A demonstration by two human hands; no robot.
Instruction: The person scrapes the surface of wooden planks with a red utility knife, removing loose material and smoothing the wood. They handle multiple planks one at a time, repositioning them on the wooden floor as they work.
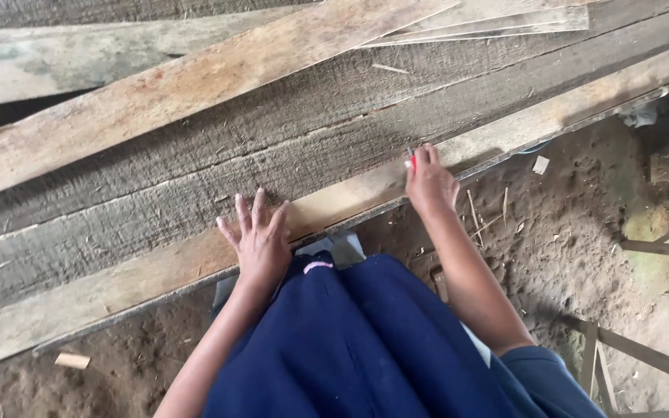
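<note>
My left hand (258, 240) lies flat with fingers spread on the near pale wooden plank (156, 271), pressing it at its front edge. My right hand (429, 181) rests on the same plank further right, fingers pinched on a small red pencil (410, 159) whose tip touches the wood. Dark blue clothing (365, 348) covers my lap below both arms.
Grey weathered boards (195, 178) lie stacked behind the near plank, with a lighter board (195, 77) across them. Below is a dirt floor (582, 232) strewn with wood chips and scraps. Thin wooden slats (644, 352) stand at the lower right.
</note>
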